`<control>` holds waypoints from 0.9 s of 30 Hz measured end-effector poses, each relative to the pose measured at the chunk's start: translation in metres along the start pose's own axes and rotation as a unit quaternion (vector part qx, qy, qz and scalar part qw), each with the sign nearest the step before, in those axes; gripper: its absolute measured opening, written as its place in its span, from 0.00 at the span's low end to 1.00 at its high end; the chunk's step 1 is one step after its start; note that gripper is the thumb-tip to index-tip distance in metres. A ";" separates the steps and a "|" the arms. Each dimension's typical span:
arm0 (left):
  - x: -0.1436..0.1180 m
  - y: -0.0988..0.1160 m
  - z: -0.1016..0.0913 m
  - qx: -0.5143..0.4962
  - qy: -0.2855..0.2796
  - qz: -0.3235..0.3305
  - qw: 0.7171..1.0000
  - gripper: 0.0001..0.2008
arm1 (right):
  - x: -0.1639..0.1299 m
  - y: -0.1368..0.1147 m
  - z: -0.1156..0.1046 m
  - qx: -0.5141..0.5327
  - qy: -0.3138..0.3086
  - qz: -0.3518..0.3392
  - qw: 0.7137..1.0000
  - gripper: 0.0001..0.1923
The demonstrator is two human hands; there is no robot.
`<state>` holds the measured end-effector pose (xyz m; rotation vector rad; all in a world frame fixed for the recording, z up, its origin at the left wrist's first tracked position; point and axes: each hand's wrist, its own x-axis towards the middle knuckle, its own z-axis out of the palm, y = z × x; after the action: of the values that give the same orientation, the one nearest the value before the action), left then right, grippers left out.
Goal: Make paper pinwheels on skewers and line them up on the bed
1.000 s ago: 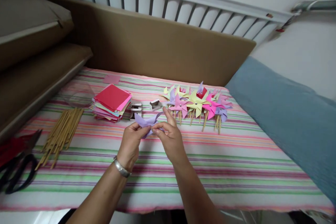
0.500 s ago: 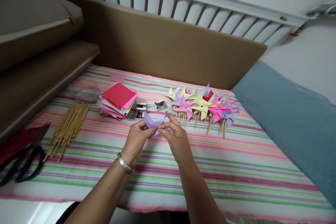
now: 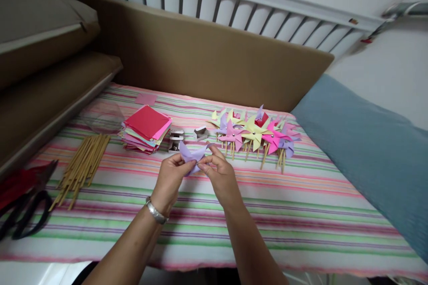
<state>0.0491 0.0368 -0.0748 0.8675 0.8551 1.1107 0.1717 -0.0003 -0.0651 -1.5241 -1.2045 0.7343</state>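
Note:
Both hands pinch a lilac paper piece (image 3: 189, 153) above the striped cloth (image 3: 284, 213). My left hand (image 3: 171, 178), with a silver bracelet on the wrist, grips its left side. My right hand (image 3: 219, 173) holds its folded tips together at the middle. Beyond them lies a heap of finished paper pinwheels (image 3: 254, 132) on wooden sticks, in yellow, pink and lilac. A stack of coloured paper squares (image 3: 146, 128) with a red sheet on top sits to the left.
A bundle of wooden sticks (image 3: 80, 169) lies at the left, and black-handled scissors (image 3: 23, 209) at the far left edge. Two small metal objects (image 3: 187, 136) rest behind the hands. A brown board (image 3: 207, 58) backs the cloth, with a blue cushion (image 3: 364, 142) on the right.
The hands stay on the lilac paper; the right fingers have closed in on its middle. The view has shifted slightly.

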 end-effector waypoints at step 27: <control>0.000 -0.001 -0.004 0.015 -0.043 -0.029 0.999 0.07 | 0.001 0.013 0.004 0.189 -0.035 0.037 0.981 0.04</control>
<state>0.0456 0.0377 -0.0777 0.9034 0.8233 1.0056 0.1721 0.0026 -0.0781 -1.2383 -0.9945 1.0117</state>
